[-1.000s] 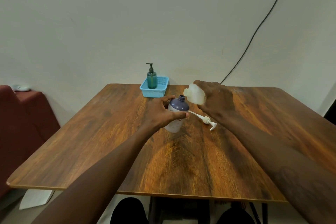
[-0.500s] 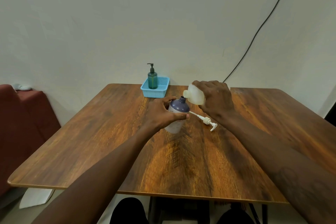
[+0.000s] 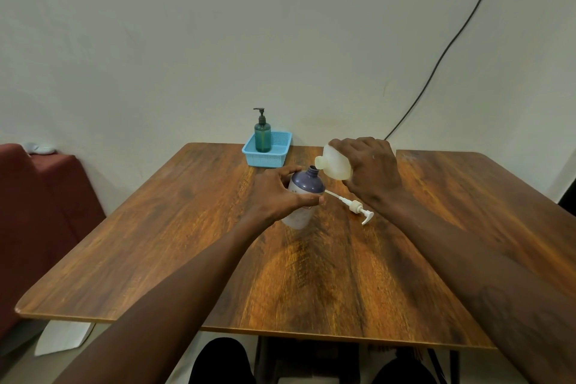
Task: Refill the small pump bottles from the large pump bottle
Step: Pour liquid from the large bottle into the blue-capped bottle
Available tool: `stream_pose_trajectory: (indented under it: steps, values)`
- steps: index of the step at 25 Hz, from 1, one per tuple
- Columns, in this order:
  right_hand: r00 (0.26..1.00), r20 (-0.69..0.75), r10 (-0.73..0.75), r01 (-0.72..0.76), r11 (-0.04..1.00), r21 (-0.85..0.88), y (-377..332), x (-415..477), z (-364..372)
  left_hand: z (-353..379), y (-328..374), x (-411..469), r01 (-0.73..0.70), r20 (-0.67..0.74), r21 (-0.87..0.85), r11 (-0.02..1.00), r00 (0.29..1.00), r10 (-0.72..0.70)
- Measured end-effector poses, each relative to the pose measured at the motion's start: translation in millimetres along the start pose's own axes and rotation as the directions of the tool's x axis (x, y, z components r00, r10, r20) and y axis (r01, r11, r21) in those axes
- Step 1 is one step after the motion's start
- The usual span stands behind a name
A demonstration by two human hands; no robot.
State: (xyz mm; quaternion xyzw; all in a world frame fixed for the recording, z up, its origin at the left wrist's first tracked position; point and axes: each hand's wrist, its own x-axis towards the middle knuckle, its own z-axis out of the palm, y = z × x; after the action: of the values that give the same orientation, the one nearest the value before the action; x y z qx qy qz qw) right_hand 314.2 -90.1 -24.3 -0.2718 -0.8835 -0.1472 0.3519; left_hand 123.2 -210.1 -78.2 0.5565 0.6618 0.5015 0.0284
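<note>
- Now, the left hand [image 3: 279, 195] is wrapped round the middle of a purple-shouldered bottle [image 3: 307, 187], with fingers curled over the far side and the thumb across the near side.
- That bottle has a pale, smooth cylindrical body and a rounded purple shoulder. Its long axis leans a little, and the open, capless neck points up and toward the far right.
- Whether its base touches the desk [image 3: 311, 274] cannot be told.
- The right hand [image 3: 372, 171] clamps from above on a cream bottle [image 3: 335, 165] of translucent plastic, fingers closed over its rear half.
- The cream bottle lies almost on its side, long axis running left to right. Its short open neck points left, just above and beside the purple bottle's mouth.
- Both bottles sit near the middle of the desk, somewhat toward the far edge.
- Under the right wrist a white pump head [image 3: 357, 207] lies flat on the desk. Its thin dip tube slants toward the purple bottle and its nozzle points to the near edge.
- At the far edge a blue lattice basket [image 3: 282, 154] holds an upright green pump bottle [image 3: 262, 135] with a dark pump.
- The desk top is glossy brown wood grain.
- A black cable [image 3: 436, 62] crosses the wall, and a red seat [image 3: 40, 196] stands to the left.
</note>
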Motion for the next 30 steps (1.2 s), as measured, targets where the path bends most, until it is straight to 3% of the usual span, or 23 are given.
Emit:
stream_pose_trajectory:
  steps: [30]
  values:
    - [0.999,-0.015,-0.049,0.049,0.999,-0.006,-0.4,6.7,-0.5,-3.9,3.9,-2.4,-0.055,0.008,0.021,0.998,0.998,0.055]
